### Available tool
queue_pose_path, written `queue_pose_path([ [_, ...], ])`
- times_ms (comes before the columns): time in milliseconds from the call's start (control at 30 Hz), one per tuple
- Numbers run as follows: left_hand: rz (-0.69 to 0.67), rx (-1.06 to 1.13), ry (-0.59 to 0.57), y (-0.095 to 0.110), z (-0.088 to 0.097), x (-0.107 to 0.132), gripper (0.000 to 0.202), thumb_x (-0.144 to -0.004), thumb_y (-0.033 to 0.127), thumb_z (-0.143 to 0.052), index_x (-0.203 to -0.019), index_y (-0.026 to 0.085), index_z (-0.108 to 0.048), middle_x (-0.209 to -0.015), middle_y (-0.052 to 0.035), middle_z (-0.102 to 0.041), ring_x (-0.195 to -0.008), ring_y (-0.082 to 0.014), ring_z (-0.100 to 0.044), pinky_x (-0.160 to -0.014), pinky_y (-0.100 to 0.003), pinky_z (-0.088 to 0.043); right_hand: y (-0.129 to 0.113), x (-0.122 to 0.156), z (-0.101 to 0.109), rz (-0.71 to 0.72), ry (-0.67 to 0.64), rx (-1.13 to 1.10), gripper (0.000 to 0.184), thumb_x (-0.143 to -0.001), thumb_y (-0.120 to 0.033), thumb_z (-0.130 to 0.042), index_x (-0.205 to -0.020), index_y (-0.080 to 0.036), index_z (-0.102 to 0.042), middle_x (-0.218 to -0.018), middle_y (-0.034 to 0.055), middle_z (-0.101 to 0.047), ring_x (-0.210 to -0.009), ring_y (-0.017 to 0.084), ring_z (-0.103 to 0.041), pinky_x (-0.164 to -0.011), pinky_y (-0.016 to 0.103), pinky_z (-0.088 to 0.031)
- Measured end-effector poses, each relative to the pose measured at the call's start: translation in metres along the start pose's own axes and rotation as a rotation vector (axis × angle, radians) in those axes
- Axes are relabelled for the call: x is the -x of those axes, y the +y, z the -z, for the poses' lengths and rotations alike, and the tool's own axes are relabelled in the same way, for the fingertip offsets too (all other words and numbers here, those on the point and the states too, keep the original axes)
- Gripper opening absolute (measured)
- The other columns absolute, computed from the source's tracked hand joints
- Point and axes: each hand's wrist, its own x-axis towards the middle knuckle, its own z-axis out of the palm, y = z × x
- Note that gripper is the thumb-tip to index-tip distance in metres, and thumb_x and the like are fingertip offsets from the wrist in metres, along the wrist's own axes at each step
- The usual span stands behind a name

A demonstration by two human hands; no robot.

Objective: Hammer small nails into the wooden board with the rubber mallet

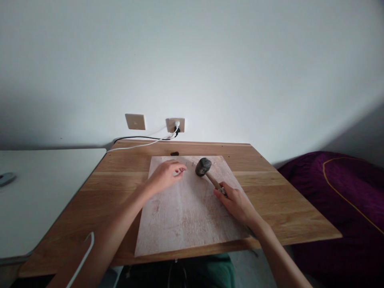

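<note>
A pale plywood board [186, 216] lies on a wooden table [282, 204]. My right hand [235, 202] is closed round the wooden handle of a hammer [207, 171], whose dark head rests near the board's far edge. My left hand [166, 175] hovers over the board's far left part, fingers pinched together on something small I cannot make out. A few thin nails seem to stand in the board just beyond the left fingertips.
A white table [39, 192] adjoins on the left with a grey object [6, 178] on it. Wall sockets [175, 125] with a white and a black cable sit behind. A purple cushion [345, 200] lies right. A small dark object [174, 153] rests beyond the board.
</note>
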Motion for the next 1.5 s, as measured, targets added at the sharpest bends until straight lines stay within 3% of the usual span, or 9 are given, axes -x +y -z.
queue_pose_path([
  [100,0.296,0.015,0.204,-0.036,0.011,0.005,0.015,-0.085,0.016,-0.066,-0.096,0.023,-0.074,-0.088,-0.0005,-0.077,-0.074,-0.0164,-0.067,-0.075,-0.029,-0.053,-0.002,0.000,0.001,0.001,-0.008,0.020,0.031,-0.101,-0.044,-0.041,-0.102,-0.022,-0.062,-0.078,0.0078,-0.073,-0.086,0.030,-0.073,-0.065,0.032,-0.040],
  [233,0.441,0.019,0.254,-0.059,0.005,0.012,0.012,-0.083,0.018,-0.068,-0.092,0.022,-0.074,-0.087,-0.0017,-0.078,-0.068,-0.0167,-0.065,-0.072,-0.029,-0.052,-0.003,0.001,0.000,-0.010,-0.001,0.028,0.032,-0.101,-0.045,-0.040,-0.101,-0.022,-0.062,-0.076,0.0078,-0.073,-0.085,0.031,-0.073,-0.064,0.032,-0.040],
  [433,0.417,0.075,0.225,-0.065,-0.005,0.015,0.010,-0.085,0.019,-0.067,-0.092,0.022,-0.074,-0.091,-0.0033,-0.079,-0.075,-0.0180,-0.069,-0.077,-0.031,-0.053,-0.004,0.001,0.000,-0.009,0.001,0.011,0.031,-0.100,-0.045,-0.040,-0.101,-0.022,-0.061,-0.074,0.0071,-0.071,-0.080,0.030,-0.072,-0.064,0.032,-0.040],
  [1233,0.315,0.007,0.179,-0.062,-0.001,0.017,0.014,-0.087,0.012,-0.067,-0.091,0.023,-0.075,-0.086,-0.0008,-0.077,-0.075,-0.0172,-0.069,-0.075,-0.029,-0.052,-0.003,0.001,-0.002,-0.002,0.006,0.012,0.034,-0.099,-0.047,-0.038,-0.102,-0.021,-0.060,-0.078,0.0087,-0.072,-0.085,0.031,-0.071,-0.066,0.032,-0.041],
  [1500,0.314,0.101,0.207,-0.070,-0.006,0.016,0.007,-0.088,0.019,-0.068,-0.088,0.022,-0.075,-0.087,-0.0018,-0.078,-0.077,-0.0181,-0.069,-0.077,-0.030,-0.053,-0.001,0.000,-0.002,0.006,0.011,-0.031,0.030,-0.099,-0.047,-0.041,-0.097,-0.023,-0.058,-0.075,0.0062,-0.070,-0.079,0.028,-0.069,-0.063,0.031,-0.041],
])
